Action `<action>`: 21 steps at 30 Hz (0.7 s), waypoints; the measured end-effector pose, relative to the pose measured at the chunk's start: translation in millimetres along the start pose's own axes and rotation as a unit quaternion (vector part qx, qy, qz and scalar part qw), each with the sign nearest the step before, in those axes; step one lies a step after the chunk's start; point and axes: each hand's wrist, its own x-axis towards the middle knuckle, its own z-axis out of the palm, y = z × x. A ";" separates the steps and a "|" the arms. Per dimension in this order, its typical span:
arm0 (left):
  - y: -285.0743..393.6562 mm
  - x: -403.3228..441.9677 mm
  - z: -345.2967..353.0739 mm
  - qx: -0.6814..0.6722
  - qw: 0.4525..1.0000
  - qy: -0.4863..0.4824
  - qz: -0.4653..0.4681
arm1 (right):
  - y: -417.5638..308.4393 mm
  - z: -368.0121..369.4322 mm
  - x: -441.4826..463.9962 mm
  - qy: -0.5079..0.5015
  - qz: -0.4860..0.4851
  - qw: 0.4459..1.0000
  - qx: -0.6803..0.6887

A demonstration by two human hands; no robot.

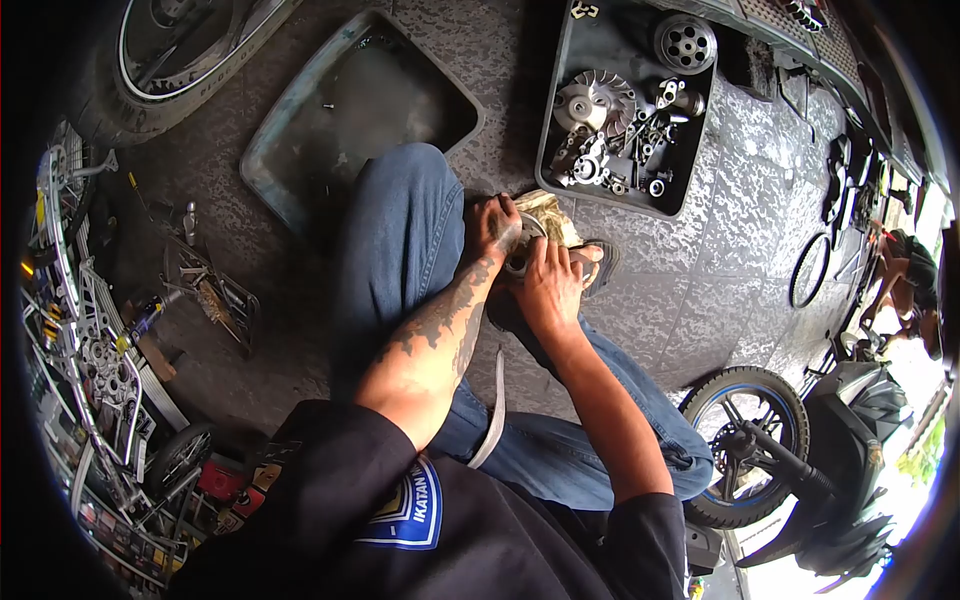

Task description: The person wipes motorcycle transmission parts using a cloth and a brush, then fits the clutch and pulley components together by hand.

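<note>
My left hand (495,228) is closed on the near left side of a round metal part (533,226), between my legs. My right hand (550,288) has its fingers bent over the right side of the same part. Only a pale curved rim of it shows; my fingers cover the rest, so its exact kind is unclear. Just beyond the part is a crumpled yellowish cloth (548,212), partly behind my hands. My sandalled foot (592,262) is close to my right hand.
A black tray (612,200) at the upper right holds a finned fan wheel (597,102), a round drum (685,44) and several small parts. A dark basin (262,165) lies upper left. A motorcycle wheel (745,445) stands right; tools and metal parts crowd the left.
</note>
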 end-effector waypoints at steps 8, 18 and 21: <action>-11.5 4.8 17.2 -0.006 0.999 0.029 0.023 | 1.5 14.4 -1.3 0.051 -0.022 0.998 -0.024; -7.4 4.3 13.9 -0.022 0.998 0.047 0.031 | 1.1 16.4 -1.2 0.078 -0.039 0.995 -0.045; -6.8 3.2 12.2 -0.015 0.998 0.051 0.039 | 1.4 20.8 -0.3 0.093 -0.037 0.993 -0.061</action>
